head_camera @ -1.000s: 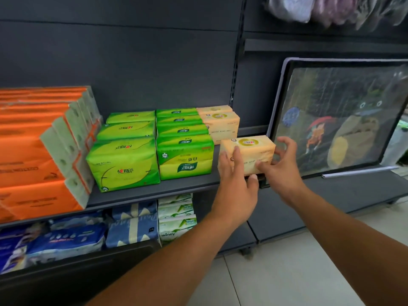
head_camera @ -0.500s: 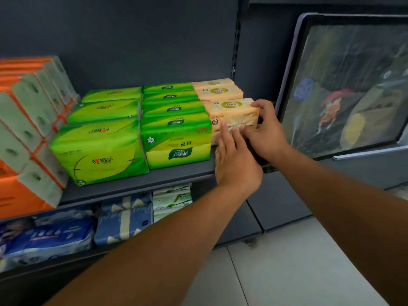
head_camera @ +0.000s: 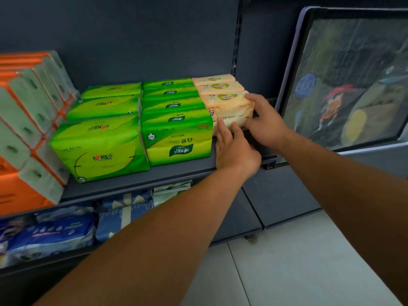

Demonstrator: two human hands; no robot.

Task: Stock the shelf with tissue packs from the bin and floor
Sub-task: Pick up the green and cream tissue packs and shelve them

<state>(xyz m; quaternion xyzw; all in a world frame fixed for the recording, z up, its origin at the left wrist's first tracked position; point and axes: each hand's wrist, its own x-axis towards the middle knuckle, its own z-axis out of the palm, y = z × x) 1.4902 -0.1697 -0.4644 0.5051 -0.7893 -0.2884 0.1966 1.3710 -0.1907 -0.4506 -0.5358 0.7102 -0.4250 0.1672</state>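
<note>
A pale orange tissue pack point(head_camera: 224, 104) stands at the front of a row of two like packs point(head_camera: 218, 86) at the right end of the dark shelf point(head_camera: 176, 175). My right hand point(head_camera: 266, 122) grips the pack's right end, thumb on its top edge. The straight fingers of my left hand point(head_camera: 234, 149) press against the pack's front face. To its left, the pack touches the green packs point(head_camera: 176, 138).
More green packs point(head_camera: 99, 146) and stacked orange packs point(head_camera: 26, 129) fill the shelf to the left. Blue packs point(head_camera: 55, 233) lie on the lower shelf. A framed picture point(head_camera: 353, 80) leans on the neighbouring shelf to the right. Pale floor tiles point(head_camera: 287, 261) lie below.
The pale orange pack has gone from the shelf's front edge back against the row behind it, both hands moving in with it. The camera has moved closer and tilted down.
</note>
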